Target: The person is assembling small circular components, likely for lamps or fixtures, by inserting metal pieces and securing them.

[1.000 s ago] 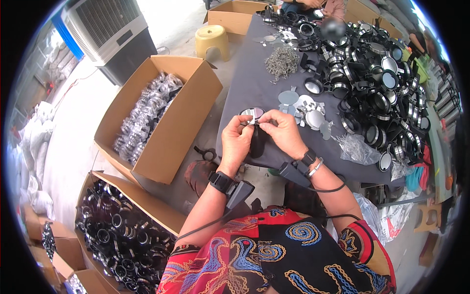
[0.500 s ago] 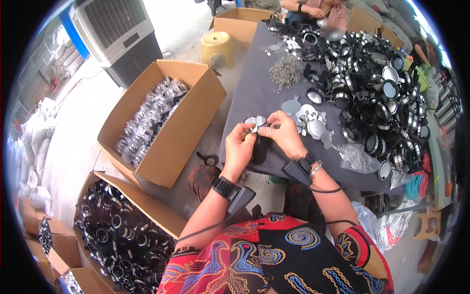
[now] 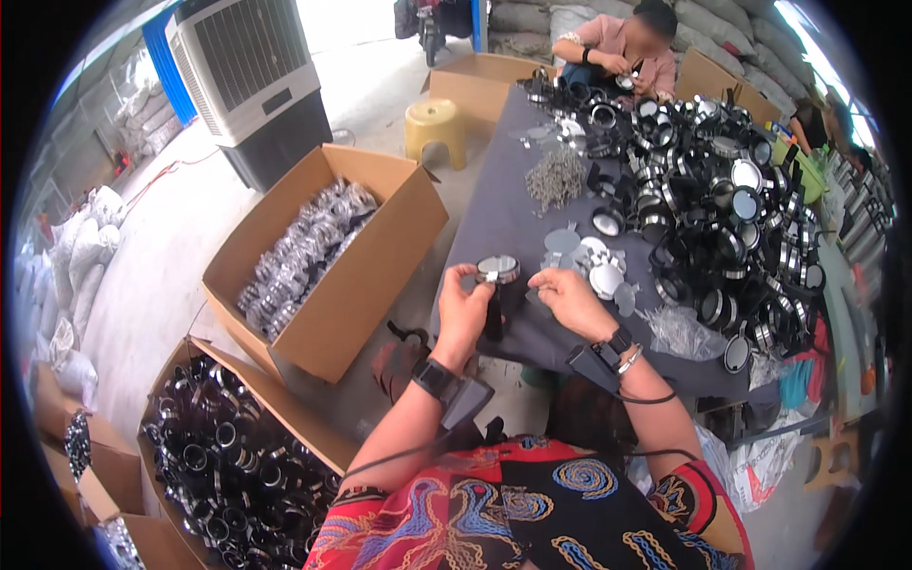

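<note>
- L hand (image 3: 465, 309): fingers pinching round part (image 3: 499, 268) at its left side; silver face up.
- Round part loc: held over near-left corner of counter (image 3: 503, 204), between both hands, closer to L hand.
- Blk strip (image 3: 495, 319) hangs just below round part; can't tell if attached.
- R hand (image 3: 572, 299): fingers bunched, tips close together, just right of round part, not touching it; can't tell if anything's pinched.
- Both wrists: blk straps w/ blk modules; bracelet on right one too.
- Counter: dk grey top.
- Grey disc (image 3: 562, 241) + silver disc (image 3: 605, 279) among flat pcs, just far side of R hand.
- Clear bag (image 3: 679, 334) w/ thin metal pcs, right of R hand, near edge.
- Heap of small metal bits (image 3: 556, 180), farther off.
- Big pile of blk/silver round pcs (image 3: 703, 180), right side.
- Co-worker (image 3: 608, 43) at far end, hands on small round pc (image 3: 625, 83).
- Left of counter: open cardboard box (image 3: 370, 275) w/ plastic-wrapped pcs (image 3: 309, 249).
- Near left: 2nd box (image 3: 285, 407), full of blk ring pcs (image 3: 228, 456).
- Far left: yellow stool (image 3: 437, 128), air cooler (image 3: 252, 81).
</note>
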### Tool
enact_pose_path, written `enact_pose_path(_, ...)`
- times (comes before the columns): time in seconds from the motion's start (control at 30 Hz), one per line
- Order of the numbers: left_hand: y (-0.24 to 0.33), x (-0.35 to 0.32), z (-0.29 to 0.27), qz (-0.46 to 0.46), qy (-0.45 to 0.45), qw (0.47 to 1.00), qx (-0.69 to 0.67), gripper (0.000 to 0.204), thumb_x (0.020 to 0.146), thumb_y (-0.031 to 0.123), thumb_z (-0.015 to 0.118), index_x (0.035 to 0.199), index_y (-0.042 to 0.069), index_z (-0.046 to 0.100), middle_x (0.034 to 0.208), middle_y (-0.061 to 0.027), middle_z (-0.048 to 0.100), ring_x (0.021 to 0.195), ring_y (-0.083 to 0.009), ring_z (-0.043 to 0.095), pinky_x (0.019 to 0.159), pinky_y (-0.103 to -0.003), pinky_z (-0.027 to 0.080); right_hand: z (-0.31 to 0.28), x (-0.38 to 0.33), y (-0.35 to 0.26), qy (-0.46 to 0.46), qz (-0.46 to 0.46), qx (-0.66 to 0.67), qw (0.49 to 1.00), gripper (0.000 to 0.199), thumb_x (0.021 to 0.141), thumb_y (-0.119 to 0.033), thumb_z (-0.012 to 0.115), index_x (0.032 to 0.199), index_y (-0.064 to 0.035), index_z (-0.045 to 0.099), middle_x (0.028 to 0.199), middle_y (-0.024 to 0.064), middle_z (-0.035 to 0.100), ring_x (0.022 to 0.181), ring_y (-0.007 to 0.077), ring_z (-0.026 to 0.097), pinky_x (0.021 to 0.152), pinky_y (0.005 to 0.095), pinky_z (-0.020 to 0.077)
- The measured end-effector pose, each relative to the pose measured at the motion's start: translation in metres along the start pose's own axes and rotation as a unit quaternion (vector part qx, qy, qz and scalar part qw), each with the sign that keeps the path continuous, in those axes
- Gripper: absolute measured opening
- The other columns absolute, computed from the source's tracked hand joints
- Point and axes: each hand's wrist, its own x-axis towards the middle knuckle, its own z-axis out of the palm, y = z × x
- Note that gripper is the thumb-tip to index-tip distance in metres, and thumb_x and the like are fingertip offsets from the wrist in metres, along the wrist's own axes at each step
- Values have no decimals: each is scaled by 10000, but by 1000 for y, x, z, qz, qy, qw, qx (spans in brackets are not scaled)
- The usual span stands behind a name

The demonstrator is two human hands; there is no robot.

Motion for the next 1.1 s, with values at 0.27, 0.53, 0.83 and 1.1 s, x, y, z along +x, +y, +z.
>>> enact_pose_path(0.27, 5, 5, -4, -24, 37, 999, 5, 225, 847, 67, 600, 1043, 32, 496, 774, -71, 573, 598, -142, 580, 431, -285, 497, -13, -22, -12, -57, -102, -249, 961, 169, 767, -7, 611, 934, -10, 641, 798, 163, 635, 814, 348, 621, 713, 425, 495)
enact_pose_path(0.53, 10, 9, -17, -18, 7, 1000, -2, 89, 792, 49, 655, 716, 38, 610, 652, -15, 585, 503, -85, 505, 407, -226, 394, -20, -14, -29, -63, -70, -49, 994, 120, 760, -8, 638, 874, -14, 602, 807, 124, 598, 685, 267, 600, 632, 355, 474)
enact_pose_path(0.83, 9, 16, -26, -50, -74, 996, -5, 102, 781, 42, 670, 696, 41, 615, 653, -25, 598, 491, -76, 496, 425, -211, 386, 25, 9, -17, 15, -165, 90, 982, 176, 766, 59, 660, 906, -21, 587, 906, 72, 646, 880, 184, 632, 776, 284, 515)
enact_pose_path(1.1, 0, 10, -24, 2, -45, 999, 17, 90, 800, 49, 636, 713, 26, 629, 611, 7, 565, 461, -50, 461, 419, -193, 350, 30, 20, -21, 21, -147, 45, 988, 190, 765, 17, 688, 923, -16, 587, 843, 82, 662, 750, 191, 665, 662, 285, 522)
